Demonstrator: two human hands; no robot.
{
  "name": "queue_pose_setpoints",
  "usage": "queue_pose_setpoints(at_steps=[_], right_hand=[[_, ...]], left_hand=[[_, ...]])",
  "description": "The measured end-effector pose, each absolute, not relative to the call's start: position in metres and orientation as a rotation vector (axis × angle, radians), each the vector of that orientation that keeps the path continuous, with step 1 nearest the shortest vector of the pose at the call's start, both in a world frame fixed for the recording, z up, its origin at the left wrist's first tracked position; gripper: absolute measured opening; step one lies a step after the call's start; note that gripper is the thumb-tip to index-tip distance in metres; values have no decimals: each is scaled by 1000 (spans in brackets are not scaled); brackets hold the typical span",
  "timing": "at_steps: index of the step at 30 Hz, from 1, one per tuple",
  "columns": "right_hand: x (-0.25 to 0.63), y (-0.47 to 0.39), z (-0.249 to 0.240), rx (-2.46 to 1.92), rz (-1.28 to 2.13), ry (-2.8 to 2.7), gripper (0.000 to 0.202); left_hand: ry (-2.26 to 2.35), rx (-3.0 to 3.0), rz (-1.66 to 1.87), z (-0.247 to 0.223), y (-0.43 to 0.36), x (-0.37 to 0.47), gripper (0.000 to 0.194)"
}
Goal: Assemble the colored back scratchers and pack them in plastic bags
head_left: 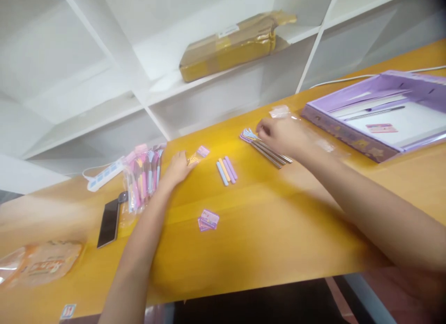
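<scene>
My left hand (pixel 179 167) rests at the left of the yellow table, by a small clear packet (pixel 195 159) with yellow pieces and a purple card; its fingers are blurred. My right hand (pixel 275 132) has bent fingers beside the blue and purple heads of several metal-rodded sticks (pixel 270 152); what it holds, if anything, is too small to tell. Between my hands lie several blue, orange and purple tubes (pixel 226 170) in a row. Small printed cards (pixel 208 220) lie overlapped nearer the front edge.
Bagged colourful sticks (pixel 141 177), a power strip (pixel 106 174) and a black phone (pixel 108 223) are at left. An orange plastic bag (pixel 45 262) lies front left. A purple box (pixel 351 133) stands at right; clear wrappers (pixel 280 111) lie near it. Behind, a shelf holds a taped parcel (pixel 230 45).
</scene>
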State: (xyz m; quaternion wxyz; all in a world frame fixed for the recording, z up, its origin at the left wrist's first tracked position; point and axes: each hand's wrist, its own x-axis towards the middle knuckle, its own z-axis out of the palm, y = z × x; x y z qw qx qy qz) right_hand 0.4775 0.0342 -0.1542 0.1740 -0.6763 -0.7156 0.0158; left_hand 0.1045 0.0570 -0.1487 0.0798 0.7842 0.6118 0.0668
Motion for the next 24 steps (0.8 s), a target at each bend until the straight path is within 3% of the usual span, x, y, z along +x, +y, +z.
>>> queue_pose_setpoints(at_steps=[3, 7, 11, 15, 19, 24], right_hand=[[448, 1, -159, -1789, 122, -2155, 30], [426, -34, -173, -1611, 260, -2240, 24], [405, -63, -178, -1328, 605, -2092, 32], [377, -83, -188, -1030, 837, -1875, 41], [364, -83, -213, -984, 727, -1918, 23], [370, -79, -238, -814, 567, -1979, 16]], left_hand=[[1852, 2281, 132, -168, 82, 105, 34], [1762, 2205, 121, -153, 65, 91, 24], [1407, 1758, 258, -137, -12, 89, 38], [995, 1253, 324, -159, -95, 110, 49], [730, 1084, 338, -198, -124, 126, 44], [678, 1069, 342, -215, -118, 127, 46]])
